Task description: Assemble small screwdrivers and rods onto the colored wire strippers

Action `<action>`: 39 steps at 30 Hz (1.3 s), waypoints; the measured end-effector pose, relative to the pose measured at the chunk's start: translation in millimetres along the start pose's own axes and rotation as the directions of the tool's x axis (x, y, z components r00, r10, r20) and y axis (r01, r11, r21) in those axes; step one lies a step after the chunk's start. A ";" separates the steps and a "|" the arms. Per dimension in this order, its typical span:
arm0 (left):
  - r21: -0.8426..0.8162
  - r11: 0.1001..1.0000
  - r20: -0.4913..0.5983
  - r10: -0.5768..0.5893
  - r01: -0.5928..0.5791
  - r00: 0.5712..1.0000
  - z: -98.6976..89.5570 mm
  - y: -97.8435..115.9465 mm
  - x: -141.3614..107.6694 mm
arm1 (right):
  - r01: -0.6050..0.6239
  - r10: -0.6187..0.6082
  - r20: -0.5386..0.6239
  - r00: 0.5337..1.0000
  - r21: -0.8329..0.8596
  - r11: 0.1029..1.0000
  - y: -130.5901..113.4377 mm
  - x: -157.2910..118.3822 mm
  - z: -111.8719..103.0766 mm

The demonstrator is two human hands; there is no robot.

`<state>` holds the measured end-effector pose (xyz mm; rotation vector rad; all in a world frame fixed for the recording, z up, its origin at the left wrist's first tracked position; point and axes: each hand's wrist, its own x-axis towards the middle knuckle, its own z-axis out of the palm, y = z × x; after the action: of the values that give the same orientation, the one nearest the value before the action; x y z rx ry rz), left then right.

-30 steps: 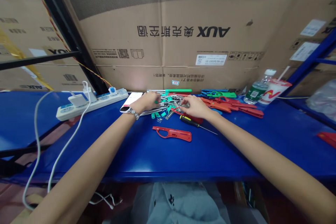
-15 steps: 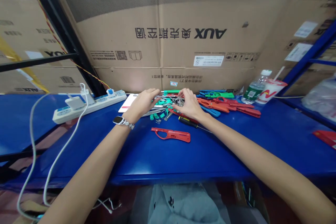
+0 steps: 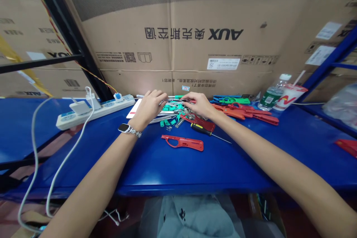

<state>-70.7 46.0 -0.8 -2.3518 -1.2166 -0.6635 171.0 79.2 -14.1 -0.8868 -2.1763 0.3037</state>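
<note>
My left hand (image 3: 152, 107), with a watch on its wrist, is over the left side of a pile of small parts. Its fingers curl down near metal tubes (image 3: 156, 119); what they hold is hidden. My right hand (image 3: 200, 104) is over the pile's right side, thumb and fingertips pinched together at thin metal pieces too small to name. Between the hands lie small green caps (image 3: 166, 122) and loose metal parts. A red lighter-shaped plastic shell half (image 3: 184, 143) lies flat in front. Behind it, a black-and-yellow screwdriver (image 3: 201, 129) rests by another red shell (image 3: 208, 124).
Orange-red shells (image 3: 241, 111) and green shells (image 3: 235, 100) are stacked on the right, before a bottle (image 3: 270, 96) and a paper cup (image 3: 290, 97). A white power strip (image 3: 97, 112) with cables lies left. Large cardboard boxes (image 3: 117, 37) stand behind the blue table (image 3: 173, 173).
My right hand has shifted slightly back and left, uncovering more of the screwdriver and the red shell beside it. My left hand has lifted slightly. The view has moved a little.
</note>
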 end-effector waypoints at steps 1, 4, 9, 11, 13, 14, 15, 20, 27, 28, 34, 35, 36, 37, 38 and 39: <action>0.002 1.000 -0.003 -0.012 0.012 1.000 -0.2 0.0 0.2 | 0.010 -0.010 0.002 1.000 -0.013 1.000 -1.0 1.8 -2.3; 0.011 0.999 -0.014 -0.033 0.034 0.999 -1.2 -0.8 -1.0 | 0.039 -0.037 0.022 0.999 -0.105 0.994 -4.0 7.3 -8.1; 0.005 0.999 -0.022 -0.047 0.047 0.999 -5.7 4.3 -4.3 | 0.103 -0.099 0.037 0.994 -0.146 0.984 -8.3 10.6 -12.2; -0.041 0.999 0.000 -0.028 0.028 1.000 -6.2 10.4 -4.6 | 0.136 -0.132 0.036 0.991 -0.146 0.980 -11.3 8.1 -11.8; -0.095 0.995 0.034 -0.009 0.012 0.999 -4.8 17.1 -4.5 | 0.167 -0.163 0.038 0.986 -0.155 0.974 -14.9 4.2 -10.4; -0.113 0.994 0.051 -0.006 0.011 0.999 -3.8 20.2 -4.4 | 0.177 -0.173 0.041 0.984 -0.161 0.971 -16.6 1.9 -9.5; -0.120 0.993 0.066 -0.007 0.015 0.998 -2.7 23.0 -4.5 | 0.182 -0.177 0.042 0.983 -0.165 0.969 -18.0 -0.4 -8.5; -0.069 0.997 0.114 -0.024 0.032 0.993 -2.5 29.7 -5.0 | 0.126 -0.125 0.019 0.992 -0.154 0.980 -17.6 -9.5 -4.6; 0.026 0.999 0.185 -0.031 0.026 0.982 0.6 23.4 -5.6 | -0.007 0.008 0.010 1.000 -0.175 0.985 -0.2 -19.1 -3.3; 0.022 0.999 0.188 -0.028 0.024 0.982 1.5 22.6 -5.7 | -0.018 0.022 0.019 1.000 -0.173 0.985 2.3 -20.9 -2.8; -0.008 1.000 0.175 -0.019 0.021 0.984 -0.6 23.9 -7.2 | -0.093 0.110 0.071 0.991 -0.208 0.974 9.0 -27.3 2.4; -0.006 1.000 0.175 -0.016 0.018 0.985 -1.3 24.0 -7.5 | -0.114 0.128 0.064 0.990 -0.190 0.975 8.7 -27.0 2.4; -0.002 1.000 0.176 -0.016 0.017 0.984 -1.8 23.7 -7.8 | -0.132 0.142 0.049 0.989 -0.162 0.978 8.2 -26.6 1.9; 0.001 1.000 0.180 -0.017 0.017 0.984 -1.9 22.9 -8.1 | -0.146 0.151 0.026 0.988 -0.127 0.981 7.4 -26.0 1.0; 0.000 1.000 0.182 -0.019 0.019 0.983 -1.7 21.9 -8.4 | -0.152 0.153 -0.001 0.988 -0.086 0.985 6.5 -25.6 -0.1; -0.005 1.000 0.182 -0.021 0.022 0.983 -1.4 20.6 -8.8 | -0.151 0.150 -0.028 0.988 -0.043 0.988 5.5 -25.3 -1.3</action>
<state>-58.3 28.6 -7.6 -2.4525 -1.3194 -0.4686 186.7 65.9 -29.8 -1.0772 -2.1052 0.3160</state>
